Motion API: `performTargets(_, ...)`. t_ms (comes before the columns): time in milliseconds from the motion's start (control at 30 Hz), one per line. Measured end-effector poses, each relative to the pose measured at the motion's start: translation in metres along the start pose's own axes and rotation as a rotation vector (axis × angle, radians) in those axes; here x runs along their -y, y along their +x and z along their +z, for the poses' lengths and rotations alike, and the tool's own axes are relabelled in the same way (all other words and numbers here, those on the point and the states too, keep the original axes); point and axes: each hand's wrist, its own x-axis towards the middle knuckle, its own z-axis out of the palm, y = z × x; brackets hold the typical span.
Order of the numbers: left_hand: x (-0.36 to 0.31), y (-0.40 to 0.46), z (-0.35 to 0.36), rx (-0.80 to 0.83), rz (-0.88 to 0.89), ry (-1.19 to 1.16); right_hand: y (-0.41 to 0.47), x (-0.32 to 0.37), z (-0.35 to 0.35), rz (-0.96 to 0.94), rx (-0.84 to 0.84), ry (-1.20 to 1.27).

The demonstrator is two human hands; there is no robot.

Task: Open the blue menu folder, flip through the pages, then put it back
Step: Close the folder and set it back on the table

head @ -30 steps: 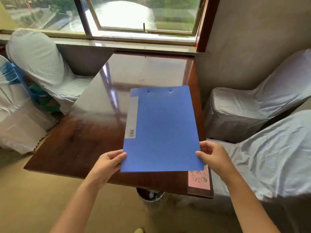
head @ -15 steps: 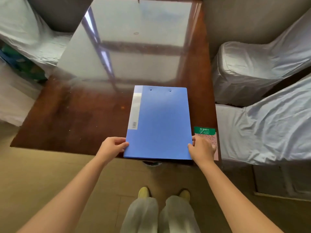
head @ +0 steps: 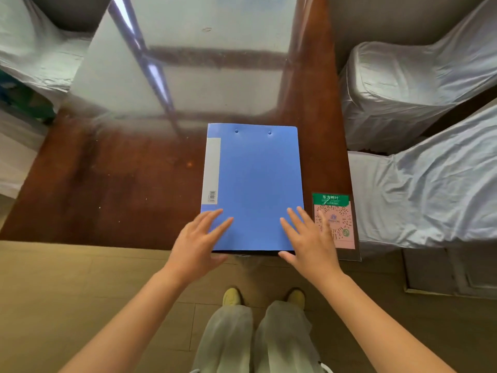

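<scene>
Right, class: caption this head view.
Both hands, left and right, open over closed blue folder on table.

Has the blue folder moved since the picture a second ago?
Yes. The blue folder has come down from the air to lie flat on the table, left of the pink QR card.

Pretty bright daylight on my feed. The far half of the glossy table (head: 113, 189) is washed out by a big pale glare with dark bars mirrored in it, so I'd guess a window is up ahead. Shadows are soft. Wide-angle lens bends the edges, and the covered chairs (head: 419, 84) bow outward. My fingers (head: 293, 216) look a bit smeared, probably motion blur.
</scene>
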Motion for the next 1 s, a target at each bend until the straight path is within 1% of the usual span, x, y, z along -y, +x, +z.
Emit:
performTargets(67, -0.007, 0.001, 0.003, 0.105, 0.047, 0.096, -0.002, -0.003, 0.008, -0.011, 0.089, 0.02)
performTargets(267, -0.002, 0.006, 0.003, 0.152, 0.08, 0.162, -0.006, -0.007, 0.012, -0.032, 0.086, -0.006)
performTargets(533, -0.005, 0.006, 0.01, 0.139, 0.1, 0.177, -0.015, -0.016, 0.01, -0.013, -0.02, 0.008)
performTargets(1000, -0.002, 0.01, 0.012, 0.11, 0.147, 0.131, -0.018, -0.021, 0.015, -0.01, -0.076, 0.021)
